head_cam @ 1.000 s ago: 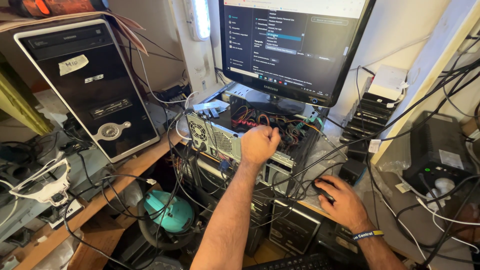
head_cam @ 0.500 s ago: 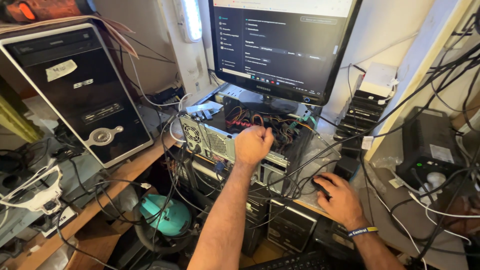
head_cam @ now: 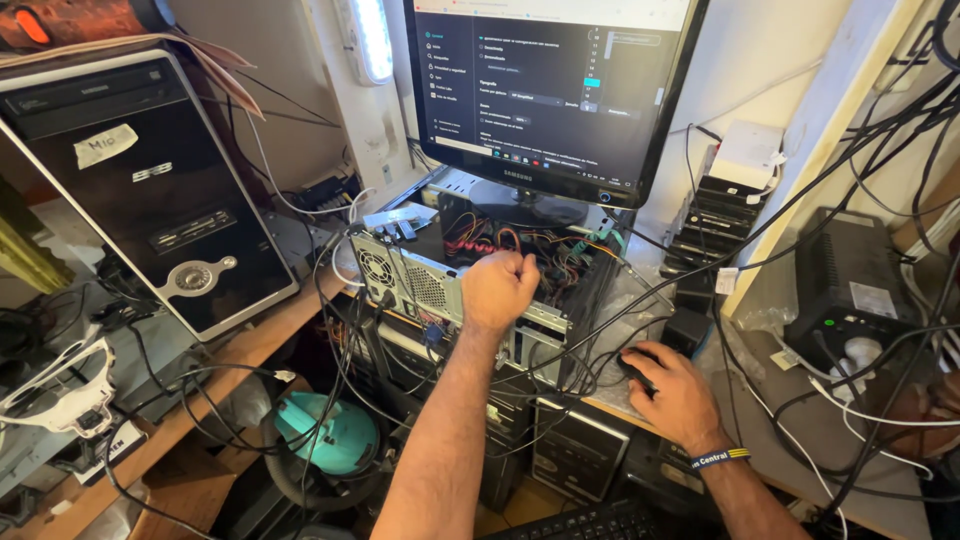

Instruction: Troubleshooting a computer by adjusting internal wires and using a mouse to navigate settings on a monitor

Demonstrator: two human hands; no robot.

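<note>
The right hand [head_cam: 678, 398] lies nearest, fingers loosely spread and curved over a dark mouse [head_cam: 637, 366] on the desk edge. Farther in, the left hand [head_cam: 497, 290] is curled into a fist, resting on the rear edge of the open PC case [head_cam: 420, 275], below the lit monitor [head_cam: 545, 85].

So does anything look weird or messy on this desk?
Yes. The computer case lies on its side with its cover off, coloured wires showing, and the monitor stands on top of it. The left hand rests on its edge, amid tangled black cables.
</note>
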